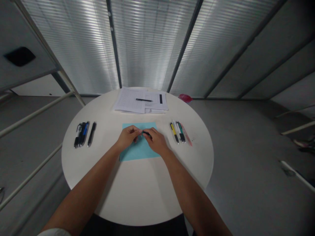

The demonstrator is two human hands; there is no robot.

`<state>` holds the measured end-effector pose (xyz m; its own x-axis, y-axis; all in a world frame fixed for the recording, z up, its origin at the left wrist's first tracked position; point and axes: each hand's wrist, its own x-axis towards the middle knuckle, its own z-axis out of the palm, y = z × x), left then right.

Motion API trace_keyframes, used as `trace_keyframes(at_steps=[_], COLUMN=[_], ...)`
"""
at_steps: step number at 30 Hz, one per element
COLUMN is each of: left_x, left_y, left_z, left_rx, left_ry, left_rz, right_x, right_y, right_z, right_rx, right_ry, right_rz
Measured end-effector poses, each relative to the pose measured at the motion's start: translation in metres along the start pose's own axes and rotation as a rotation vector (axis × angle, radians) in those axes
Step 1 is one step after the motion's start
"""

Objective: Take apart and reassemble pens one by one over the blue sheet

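Over a light blue sheet (140,151) on the table, both my hands meet around a small dark pen (147,133). My right hand (155,140) is closed, with thumb and fingers gripping the pen's body. From the other side, my left hand (128,137) pinches at the pen's left end, where a bit of green shows. Much of the pen is hidden by my fingers, so I cannot tell whether it is whole or in parts.
On the round white table (137,196), several dark and blue pens (81,134) lie at left beside one black pen (92,134). Several coloured pens (180,132) lie at right. Papers (130,101) with a black pen (144,100) are at the back. A pink object (185,98) is beyond the edge.
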<state>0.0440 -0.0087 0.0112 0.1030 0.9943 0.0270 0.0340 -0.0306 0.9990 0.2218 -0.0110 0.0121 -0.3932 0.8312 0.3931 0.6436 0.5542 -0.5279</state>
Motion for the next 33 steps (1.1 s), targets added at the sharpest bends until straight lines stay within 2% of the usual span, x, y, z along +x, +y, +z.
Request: trace_keyframes(at_steps=[11, 15, 20, 27, 33], left_x=[-0.0018, -0.0023, -0.0023, -0.002, -0.0015], left_y=[0.0034, 0.0059, 0.0056, 0.0047, 0.0023], left_z=[0.0021, 0.0022, 0.0009, 0.0021, 0.0021], left_rx=[0.016, -0.068, -0.136, -0.069, -0.133], left_ry=[-0.026, -0.028, -0.026, -0.038, -0.032], left_rz=[-0.031, -0.039, -0.037, -0.041, -0.026], right_x=[0.001, 0.0012, 0.0015, 0.0013, 0.0009], right_y=[0.0023, 0.0033, 0.003, 0.0029, 0.0017], right_z=[0.0044, 0.0047, 0.0042, 0.0045, 0.0034], right_rx=[0.089, 0.128, 0.127, 0.121, 0.135], right_ry=[0.035, 0.049, 0.048, 0.043, 0.046], right_rz=[-0.012, -0.004, 0.002, 0.008, 0.011])
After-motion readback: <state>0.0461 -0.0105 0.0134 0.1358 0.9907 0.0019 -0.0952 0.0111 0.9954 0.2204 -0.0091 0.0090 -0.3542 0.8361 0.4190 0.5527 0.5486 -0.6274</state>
